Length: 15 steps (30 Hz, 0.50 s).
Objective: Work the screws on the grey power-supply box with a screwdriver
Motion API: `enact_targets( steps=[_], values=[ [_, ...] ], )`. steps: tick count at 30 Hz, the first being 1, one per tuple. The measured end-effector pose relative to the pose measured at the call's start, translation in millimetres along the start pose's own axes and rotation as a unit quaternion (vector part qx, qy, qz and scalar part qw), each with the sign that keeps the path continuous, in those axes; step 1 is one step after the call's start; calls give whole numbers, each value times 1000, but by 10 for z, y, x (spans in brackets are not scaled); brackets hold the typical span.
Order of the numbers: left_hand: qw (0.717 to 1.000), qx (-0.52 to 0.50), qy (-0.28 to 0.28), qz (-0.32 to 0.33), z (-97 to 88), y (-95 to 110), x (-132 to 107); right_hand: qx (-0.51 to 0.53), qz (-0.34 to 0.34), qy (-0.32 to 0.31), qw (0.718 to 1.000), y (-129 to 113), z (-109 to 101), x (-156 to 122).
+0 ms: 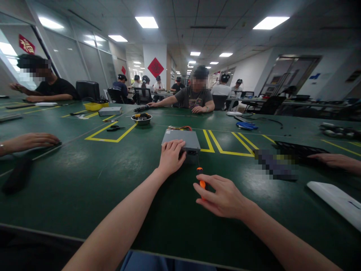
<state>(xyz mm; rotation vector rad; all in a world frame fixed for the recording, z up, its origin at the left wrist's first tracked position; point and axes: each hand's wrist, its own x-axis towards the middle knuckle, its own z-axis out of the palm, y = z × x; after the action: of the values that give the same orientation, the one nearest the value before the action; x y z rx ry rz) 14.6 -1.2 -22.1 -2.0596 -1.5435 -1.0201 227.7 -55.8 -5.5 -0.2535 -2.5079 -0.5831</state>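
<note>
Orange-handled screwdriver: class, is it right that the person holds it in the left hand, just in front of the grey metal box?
No. The head view shows the orange-handled screwdriver in the right hand, not the left. It is just in front of the grey metal box, as stated; the left hand rests on that box.

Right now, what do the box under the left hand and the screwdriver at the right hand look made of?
The grey box under the left hand looks like coated sheet metal: matte, flat, with crisp edges. The screwdriver's handle, at the right hand, looks like glossy orange and black plastic. Its thin shaft is probably steel, though it is too thin to tell.
</note>
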Motion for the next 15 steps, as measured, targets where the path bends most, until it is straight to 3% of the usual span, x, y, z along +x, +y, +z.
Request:
enact_targets(
  steps=[8,15],
  values=[
    [1000,-1,0,4,-5,-2,-2,-23,19,69,997,19,23,-24],
    [1000,-5,1,3,-5,-3,-1,-10,8,7,1000,-7,19,-30]
  ],
)
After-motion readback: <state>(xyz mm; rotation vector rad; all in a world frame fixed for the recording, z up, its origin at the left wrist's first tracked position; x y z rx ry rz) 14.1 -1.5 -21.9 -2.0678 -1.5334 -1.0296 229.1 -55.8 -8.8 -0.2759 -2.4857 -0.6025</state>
